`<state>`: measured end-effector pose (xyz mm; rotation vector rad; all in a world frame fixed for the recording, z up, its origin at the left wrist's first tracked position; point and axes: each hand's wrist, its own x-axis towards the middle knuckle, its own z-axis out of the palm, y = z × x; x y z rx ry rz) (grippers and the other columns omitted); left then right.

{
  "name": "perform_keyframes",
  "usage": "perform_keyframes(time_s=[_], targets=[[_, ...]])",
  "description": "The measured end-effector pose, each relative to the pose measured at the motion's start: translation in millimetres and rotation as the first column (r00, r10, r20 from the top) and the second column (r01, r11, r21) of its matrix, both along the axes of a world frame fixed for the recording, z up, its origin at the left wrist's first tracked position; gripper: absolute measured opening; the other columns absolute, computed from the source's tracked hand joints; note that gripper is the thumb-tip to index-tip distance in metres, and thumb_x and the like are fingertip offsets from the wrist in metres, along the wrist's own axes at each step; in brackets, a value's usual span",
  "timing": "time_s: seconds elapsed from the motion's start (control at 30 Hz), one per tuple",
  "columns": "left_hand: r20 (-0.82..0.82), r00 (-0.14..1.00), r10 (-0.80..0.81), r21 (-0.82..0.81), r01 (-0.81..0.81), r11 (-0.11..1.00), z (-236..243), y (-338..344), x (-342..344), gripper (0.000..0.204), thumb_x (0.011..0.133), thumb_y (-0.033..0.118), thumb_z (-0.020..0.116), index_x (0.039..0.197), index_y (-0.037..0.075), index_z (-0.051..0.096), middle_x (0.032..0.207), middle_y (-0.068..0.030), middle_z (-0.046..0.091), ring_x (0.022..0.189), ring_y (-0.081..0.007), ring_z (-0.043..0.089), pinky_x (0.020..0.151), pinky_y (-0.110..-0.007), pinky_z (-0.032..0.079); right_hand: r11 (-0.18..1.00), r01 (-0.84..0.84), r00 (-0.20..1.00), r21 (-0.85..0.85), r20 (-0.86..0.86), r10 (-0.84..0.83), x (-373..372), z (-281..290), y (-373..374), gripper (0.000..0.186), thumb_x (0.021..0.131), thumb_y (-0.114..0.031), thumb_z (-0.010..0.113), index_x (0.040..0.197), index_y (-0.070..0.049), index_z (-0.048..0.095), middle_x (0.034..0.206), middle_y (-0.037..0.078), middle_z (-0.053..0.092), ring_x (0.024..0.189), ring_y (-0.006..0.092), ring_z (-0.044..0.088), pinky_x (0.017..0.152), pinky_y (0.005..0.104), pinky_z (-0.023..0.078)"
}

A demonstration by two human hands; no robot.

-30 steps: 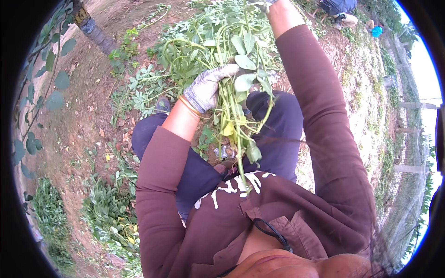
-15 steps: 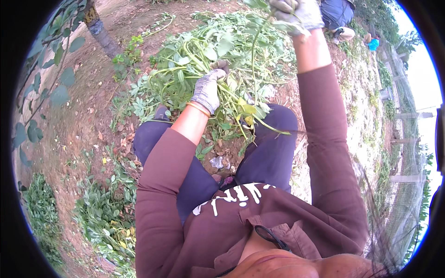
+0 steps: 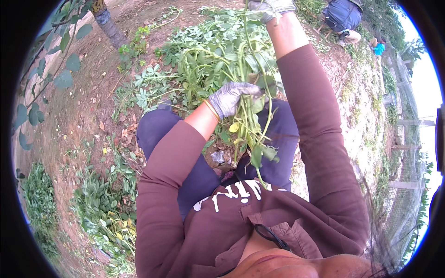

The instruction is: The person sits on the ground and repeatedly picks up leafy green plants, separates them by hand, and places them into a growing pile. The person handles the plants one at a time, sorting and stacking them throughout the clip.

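While the person's knees (image 3: pixel 156 127) bend wide apart, the gloved left hand (image 3: pixel 234 98) has a bunch (image 3: pixel 245 124) of green plants up in front, between and above them. That grip is closed round the stems. The bunch's long axis runs from the body outward, its near part slanting a little to the right; one tip points back at the shirt (image 3: pixel 232 217), by the white print. A long stem (image 3: pixel 249 42) stretches from beside the right hand (image 3: pixel 272 9), raised far ahead, down to the bunch, bowing slightly. The view's edge cuts off that hand, so I can't make out how far its grip is closed. Beyond lies a leafy pile (image 3: pixel 199 58) on the ground (image 3: pixel 85 116).
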<state>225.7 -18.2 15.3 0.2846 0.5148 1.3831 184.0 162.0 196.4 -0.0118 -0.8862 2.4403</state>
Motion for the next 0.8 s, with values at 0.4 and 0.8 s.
perform_keyframes(time_s=[0.4,0.8], targets=[[-0.306,0.945,0.118,0.181,-0.064,0.981,21,4,-13,0.038,0.087,0.033,0.059,0.112,0.004,0.056,0.084,-0.0021,0.060,0.084,-0.0169,0.063,0.064,-0.027,0.054,-0.010,-0.480,0.673,0.877,0.361,-0.645,0,-61,20,0.048,0.093,-0.049,0.039,0.087,-0.006,0.061,0.079,0.004,0.061,0.073,0.0169,0.055,0.066,0.0321,0.044],[-0.007,0.467,0.884,0.240,-0.858,0.455,31,-124,-204,0.028,0.090,0.022,0.051,0.108,0.001,0.055,0.078,-0.0141,0.060,0.066,-0.0224,0.062,0.069,-0.040,0.057,0.765,-0.348,0.645,0.543,0.730,-0.225,57,-208,57,0.046,0.090,-0.039,0.053,0.112,0.001,0.056,0.113,0.018,0.060,0.103,0.0283,0.059,0.093,0.0389,0.046]])
